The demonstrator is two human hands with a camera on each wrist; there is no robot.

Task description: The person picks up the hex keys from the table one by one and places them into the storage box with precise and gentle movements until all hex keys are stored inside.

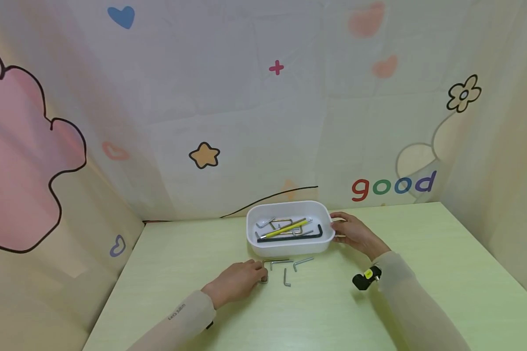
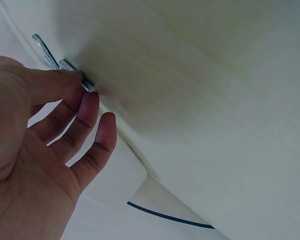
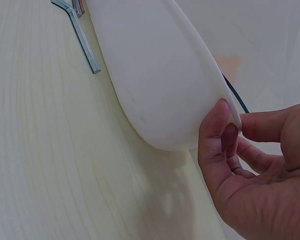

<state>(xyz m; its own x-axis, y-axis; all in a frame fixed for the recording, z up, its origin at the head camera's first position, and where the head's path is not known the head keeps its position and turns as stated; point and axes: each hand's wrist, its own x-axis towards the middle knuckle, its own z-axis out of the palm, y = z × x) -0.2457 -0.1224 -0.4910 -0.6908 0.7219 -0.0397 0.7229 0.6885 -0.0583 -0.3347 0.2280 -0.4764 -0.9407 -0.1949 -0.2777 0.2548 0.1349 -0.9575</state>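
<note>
My left hand (image 1: 241, 280) is low over the table in front of the white box. In the left wrist view its thumb and fingertips pinch a small silver hex key (image 2: 88, 84), mostly hidden by the fingers. My right hand (image 1: 354, 234) holds the right end of the white box (image 1: 285, 250), thumb and fingers on its rim (image 3: 232, 107). Inside the box lie a long black hex key (image 1: 290, 238), a yellow pen-like stick (image 1: 283, 229) and several silver and brass-coloured bent keys. Between the box and my left hand, more hex keys lie loose, one (image 1: 303, 262) towards the right.
Another L-shaped hex key (image 1: 286, 278) lies closest to the front, right of my left hand. The pale wood-grain table (image 1: 325, 312) meets a printed cloth backdrop (image 1: 254, 122) just behind the box. A black wrist camera (image 1: 365, 279) juts from the right sleeve.
</note>
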